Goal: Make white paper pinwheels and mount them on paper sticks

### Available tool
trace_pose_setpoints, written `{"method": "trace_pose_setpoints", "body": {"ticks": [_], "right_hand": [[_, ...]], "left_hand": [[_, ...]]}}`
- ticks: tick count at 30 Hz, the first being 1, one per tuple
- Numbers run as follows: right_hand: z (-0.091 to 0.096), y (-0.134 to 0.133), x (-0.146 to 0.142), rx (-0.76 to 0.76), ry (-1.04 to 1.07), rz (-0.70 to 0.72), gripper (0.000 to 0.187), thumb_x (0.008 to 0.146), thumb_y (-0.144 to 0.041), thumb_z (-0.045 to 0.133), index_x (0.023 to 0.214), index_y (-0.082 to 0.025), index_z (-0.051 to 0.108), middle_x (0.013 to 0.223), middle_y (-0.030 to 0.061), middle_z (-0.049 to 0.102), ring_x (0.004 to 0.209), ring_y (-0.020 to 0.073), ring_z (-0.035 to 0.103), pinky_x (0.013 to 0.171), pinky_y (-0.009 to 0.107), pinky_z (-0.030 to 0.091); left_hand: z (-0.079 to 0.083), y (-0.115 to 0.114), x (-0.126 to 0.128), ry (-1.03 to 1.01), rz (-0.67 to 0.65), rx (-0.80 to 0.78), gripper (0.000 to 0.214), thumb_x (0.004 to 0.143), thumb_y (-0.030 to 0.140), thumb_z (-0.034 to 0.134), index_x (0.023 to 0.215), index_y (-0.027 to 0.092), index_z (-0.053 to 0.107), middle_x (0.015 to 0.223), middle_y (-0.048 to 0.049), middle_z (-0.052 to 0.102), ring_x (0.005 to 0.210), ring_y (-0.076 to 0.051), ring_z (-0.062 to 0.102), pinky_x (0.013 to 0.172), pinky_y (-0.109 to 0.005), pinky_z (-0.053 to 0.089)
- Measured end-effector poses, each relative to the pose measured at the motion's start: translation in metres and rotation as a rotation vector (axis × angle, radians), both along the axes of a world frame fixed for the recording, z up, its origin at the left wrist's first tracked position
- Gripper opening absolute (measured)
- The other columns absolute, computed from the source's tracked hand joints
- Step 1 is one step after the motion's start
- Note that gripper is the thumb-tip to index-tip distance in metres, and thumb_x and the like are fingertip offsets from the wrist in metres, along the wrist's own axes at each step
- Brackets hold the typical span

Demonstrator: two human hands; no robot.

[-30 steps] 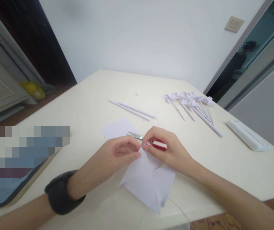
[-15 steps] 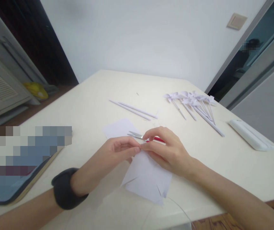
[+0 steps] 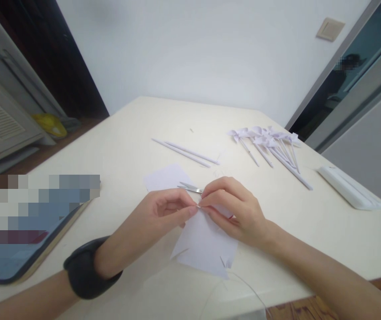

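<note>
A white paper square [image 3: 206,244] with slits cut in from its corners hangs under both hands, tilted over the table. My left hand [image 3: 170,211], with a black band on its wrist, pinches the paper's far corner between thumb and forefinger. Close against it, my right hand [image 3: 235,206] pinches the same corner, fingertips almost touching the left ones. Just beyond the hands lie scissors [image 3: 193,189], their red handles mostly hidden by my right hand. Under the blades rests another white paper sheet [image 3: 166,175].
Two rolled paper sticks [image 3: 186,153] lie mid-table. Several white paper pinwheels [image 3: 266,138] are heaped at the back right, near a white packet [image 3: 348,189]. A tablet [image 3: 37,231], its screen blurred, lies at the left. A thin wire [image 3: 250,286] curves near the front edge.
My right fingers have closed in on the paper corner, covering more of the scissors' red handles. The paper has shifted up slightly.
</note>
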State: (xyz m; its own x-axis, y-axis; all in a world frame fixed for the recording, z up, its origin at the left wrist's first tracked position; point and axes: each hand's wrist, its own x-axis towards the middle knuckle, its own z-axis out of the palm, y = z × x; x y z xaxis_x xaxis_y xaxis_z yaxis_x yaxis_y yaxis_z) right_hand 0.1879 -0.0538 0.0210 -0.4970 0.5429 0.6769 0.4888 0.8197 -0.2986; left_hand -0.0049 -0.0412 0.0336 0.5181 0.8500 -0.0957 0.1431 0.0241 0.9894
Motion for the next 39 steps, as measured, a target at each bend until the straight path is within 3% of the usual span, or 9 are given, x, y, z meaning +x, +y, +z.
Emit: {"method": "trace_pose_setpoints", "body": {"ticks": [14, 20, 25, 32, 39], "right_hand": [[-0.005, 0.003, 0.003, 0.311, -0.194, -0.072, 0.014, 0.083, -0.007, 0.052, 0.078, -0.02, 0.057, 0.083, 0.0024, 0.064, 0.079, 0.0144, 0.057, 0.072, 0.03, 0.045], [-0.005, 0.005, 0.002, 0.339, -0.185, -0.066, 0.013, 0.082, -0.006, 0.054, 0.078, -0.018, 0.058, 0.084, 0.0031, 0.065, 0.077, 0.0145, 0.057, 0.07, 0.03, 0.045], [0.001, 0.003, 0.002, 0.137, -0.136, -0.057, 0.007, 0.086, -0.015, 0.053, 0.087, -0.016, 0.06, 0.095, 0.0077, 0.06, 0.084, 0.0153, 0.056, 0.074, 0.031, 0.045], [0.006, 0.001, 0.0, -0.215, -0.005, -0.007, 0.005, 0.085, -0.017, 0.055, 0.088, -0.016, 0.057, 0.101, 0.007, 0.052, 0.094, 0.0146, 0.052, 0.079, 0.028, 0.044], [0.009, 0.003, -0.002, -0.345, 0.09, 0.034, 0.007, 0.081, -0.012, 0.06, 0.085, -0.018, 0.057, 0.099, 0.0043, 0.051, 0.091, 0.0124, 0.052, 0.077, 0.025, 0.045]], "left_hand": [[-0.002, 0.0, 0.001, -0.002, -0.021, 0.05, 0.019, 0.082, 0.024, 0.059, 0.064, 0.02, 0.063, 0.061, 0.0058, 0.055, 0.061, -0.008, 0.051, 0.057, -0.015, 0.041], [-0.004, 0.002, 0.0, 0.021, -0.015, 0.011, 0.012, 0.081, 0.026, 0.06, 0.071, 0.021, 0.064, 0.067, 0.0057, 0.06, 0.064, -0.007, 0.054, 0.059, -0.014, 0.042], [-0.009, 0.003, -0.002, 0.048, -0.008, 0.069, 0.009, 0.081, 0.029, 0.061, 0.076, 0.023, 0.065, 0.07, 0.0044, 0.063, 0.066, -0.01, 0.057, 0.058, -0.017, 0.043], [-0.005, -0.001, -0.003, 0.2, 0.037, 0.308, 0.013, 0.083, 0.029, 0.058, 0.078, 0.024, 0.069, 0.079, 0.0021, 0.069, 0.075, -0.014, 0.06, 0.065, -0.02, 0.046], [-0.006, 0.003, -0.003, 0.084, 0.019, 0.165, 0.012, 0.081, 0.026, 0.061, 0.073, 0.024, 0.069, 0.068, 0.0053, 0.066, 0.067, -0.009, 0.058, 0.062, -0.015, 0.043]]}}
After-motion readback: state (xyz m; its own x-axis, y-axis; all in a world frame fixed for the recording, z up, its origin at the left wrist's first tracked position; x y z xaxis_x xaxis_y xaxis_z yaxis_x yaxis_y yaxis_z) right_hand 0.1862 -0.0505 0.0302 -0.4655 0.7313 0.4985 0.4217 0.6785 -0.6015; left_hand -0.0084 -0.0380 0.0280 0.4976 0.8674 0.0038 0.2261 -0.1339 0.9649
